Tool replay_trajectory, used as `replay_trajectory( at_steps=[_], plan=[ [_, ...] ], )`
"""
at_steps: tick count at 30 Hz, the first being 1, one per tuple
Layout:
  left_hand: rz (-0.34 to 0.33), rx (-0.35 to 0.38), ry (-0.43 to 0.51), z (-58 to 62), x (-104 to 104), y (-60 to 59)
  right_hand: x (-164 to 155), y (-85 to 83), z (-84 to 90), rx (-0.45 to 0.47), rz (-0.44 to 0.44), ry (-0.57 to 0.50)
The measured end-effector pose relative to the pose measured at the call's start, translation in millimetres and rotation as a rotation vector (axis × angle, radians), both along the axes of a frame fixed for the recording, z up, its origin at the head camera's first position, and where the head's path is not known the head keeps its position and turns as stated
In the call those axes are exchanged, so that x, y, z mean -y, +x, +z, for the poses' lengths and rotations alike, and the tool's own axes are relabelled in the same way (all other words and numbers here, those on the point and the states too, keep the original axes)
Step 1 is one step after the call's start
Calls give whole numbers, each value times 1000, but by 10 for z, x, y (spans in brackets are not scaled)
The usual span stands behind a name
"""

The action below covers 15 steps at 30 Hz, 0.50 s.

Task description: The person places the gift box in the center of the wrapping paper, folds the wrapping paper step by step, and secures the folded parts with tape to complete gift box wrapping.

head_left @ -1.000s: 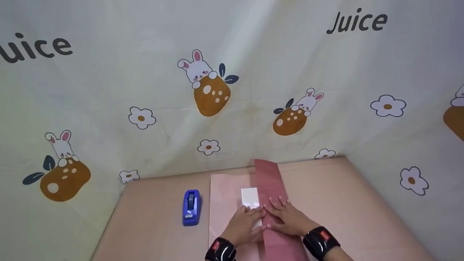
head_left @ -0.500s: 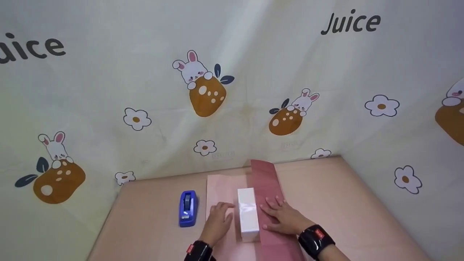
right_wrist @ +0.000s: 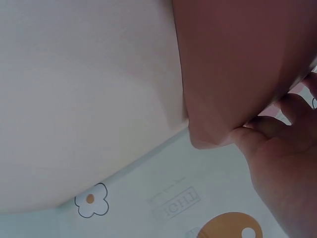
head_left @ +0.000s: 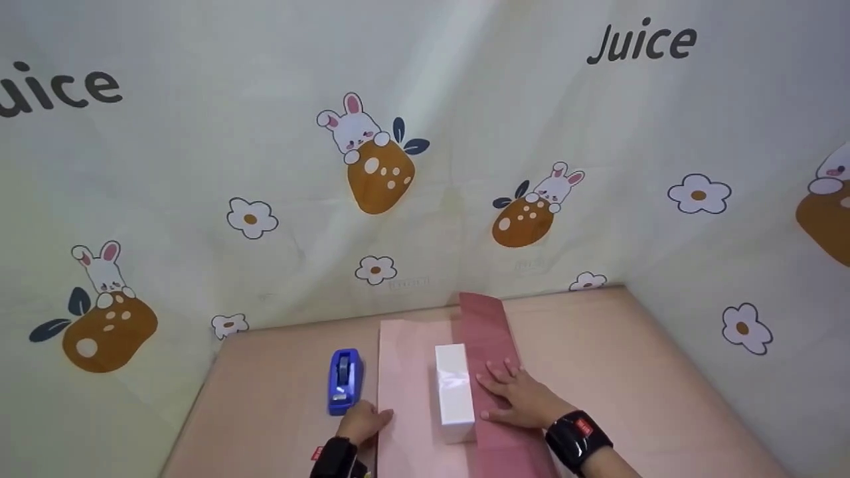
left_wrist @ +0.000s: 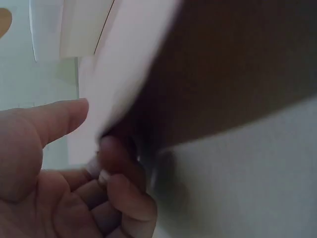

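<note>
A white box (head_left: 455, 392) stands on a sheet of pink wrapping paper (head_left: 405, 358) on the table. The sheet's right side is folded over as a darker pink flap (head_left: 488, 332) beside the box. My right hand (head_left: 497, 386) lies flat on that flap, fingers straight, just right of the box; the right wrist view shows its fingertips (right_wrist: 257, 130) against the dark paper (right_wrist: 237, 64). My left hand (head_left: 372, 419) is at the sheet's left edge. In the left wrist view its thumb (left_wrist: 54, 119) and curled fingers (left_wrist: 121, 168) pinch the paper edge (left_wrist: 119, 74).
A blue tape dispenser (head_left: 345, 380) sits on the pink table (head_left: 631, 372) just left of the paper, close to my left hand. Printed cloth walls (head_left: 425, 166) with rabbits and flowers close in the back and both sides.
My left hand came off the box, uncovering it, and moved left and back to the paper's left edge. The right hand stayed on the dark flap.
</note>
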<state>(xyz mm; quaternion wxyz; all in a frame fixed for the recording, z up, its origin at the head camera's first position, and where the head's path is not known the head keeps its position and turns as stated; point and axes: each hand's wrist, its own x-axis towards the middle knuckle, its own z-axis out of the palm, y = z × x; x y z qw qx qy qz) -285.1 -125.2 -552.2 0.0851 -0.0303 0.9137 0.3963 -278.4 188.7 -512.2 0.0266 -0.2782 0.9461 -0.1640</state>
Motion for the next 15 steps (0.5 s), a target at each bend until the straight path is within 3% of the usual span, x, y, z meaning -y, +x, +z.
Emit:
replay_trajectory(
  at_steps=[5,11,15],
  plan=[
    [-55,-36,90,44,-2,-17,1,-7,-4,6,6,-3],
    [-73,-20,175,215,-104,-24,-7,-7,-1,10,-1,0],
    [-104,-49,198,314,-187,-28,1,-15,-2,16,-5,4]
  ],
)
